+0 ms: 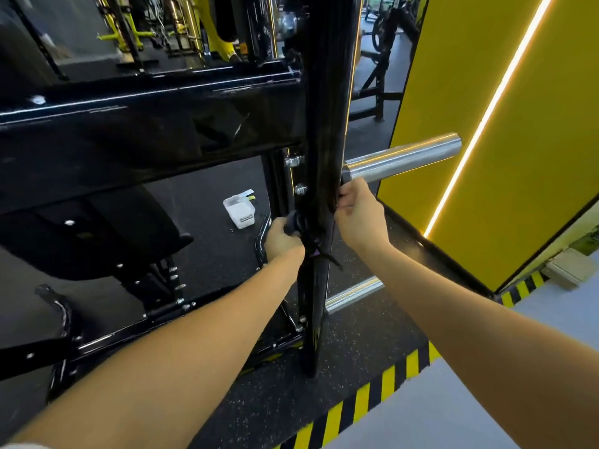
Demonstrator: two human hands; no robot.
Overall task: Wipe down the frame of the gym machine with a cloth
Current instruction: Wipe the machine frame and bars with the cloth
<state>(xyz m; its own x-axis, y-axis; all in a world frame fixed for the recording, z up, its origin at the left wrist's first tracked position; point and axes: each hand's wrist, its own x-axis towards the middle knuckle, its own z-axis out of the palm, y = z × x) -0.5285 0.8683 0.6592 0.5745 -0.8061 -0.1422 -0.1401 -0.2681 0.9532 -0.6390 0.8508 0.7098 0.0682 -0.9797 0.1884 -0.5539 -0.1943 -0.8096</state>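
Both hands, left hand point(281, 236) and right hand point(358, 210), grip a dark cloth point(296, 222), seemingly wrapped round the glossy black upright post point(327, 124); the cloth's far side is hidden.

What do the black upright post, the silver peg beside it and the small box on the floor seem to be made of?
Upright post: probably steel under glossy black paint, given its mirror-like reflections.
Silver peg: bare polished metal, possibly chromed, with bright streaked highlights.
Small box: looks like translucent plastic, milky and see-through.

Right of the black upright post point(324, 131) we find the chrome peg point(402, 158) barring passage; open floor below it. Left: crossbeam point(146, 124) above, plastic box point(239, 211) beyond.
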